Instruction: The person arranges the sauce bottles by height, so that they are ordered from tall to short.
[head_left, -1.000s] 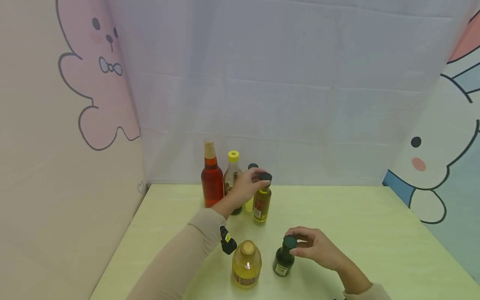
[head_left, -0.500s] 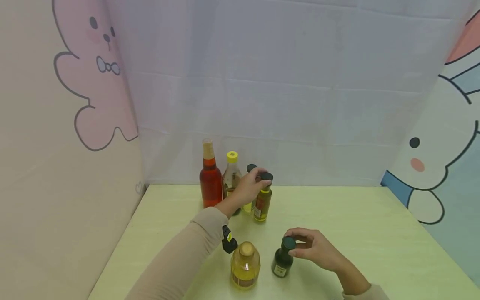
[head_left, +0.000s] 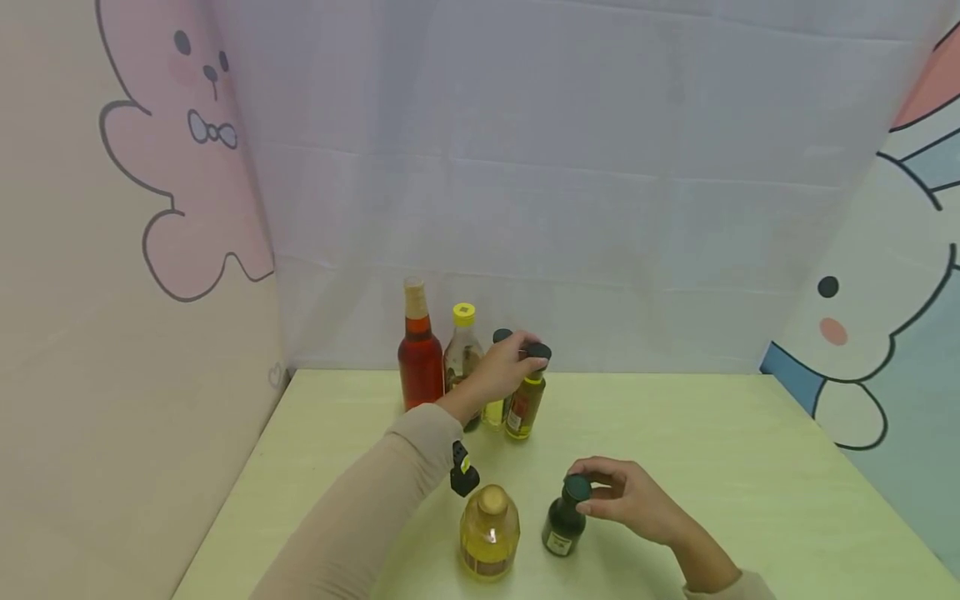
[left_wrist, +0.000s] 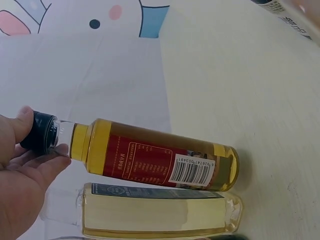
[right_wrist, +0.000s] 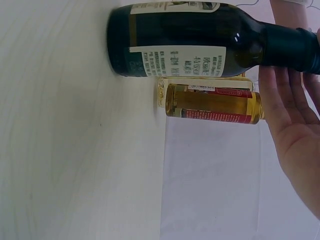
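In the head view my left hand (head_left: 497, 371) grips the black cap of an oil bottle (head_left: 523, 411) with a red label, tilted slightly, its top leaning right. The left wrist view shows thumb and fingers around that cap (left_wrist: 41, 131), and a clear bottle of pale oil (left_wrist: 155, 211) right beside it. Nearer the front, my right hand (head_left: 637, 504) pinches a dark sauce bottle (head_left: 562, 529) by its green cap (head_left: 577, 487). Its white label (right_wrist: 185, 61) faces the right wrist camera. Part of the clear bottle hides behind my left hand in the head view.
A tall red bottle (head_left: 422, 367) and a yellow-capped bottle (head_left: 462, 354) stand at the back, left of the oil bottles. A gold-capped bottle of yellow liquid (head_left: 490, 537) stands in front, near my left sleeve (head_left: 375, 500). A white cloth wall (head_left: 600, 208) closes off the table's back edge.
The oil bottle in my left hand has tipped a little, its cap shifting right. My right hand keeps its hold on the dark bottle. The whole head view has drifted slightly.
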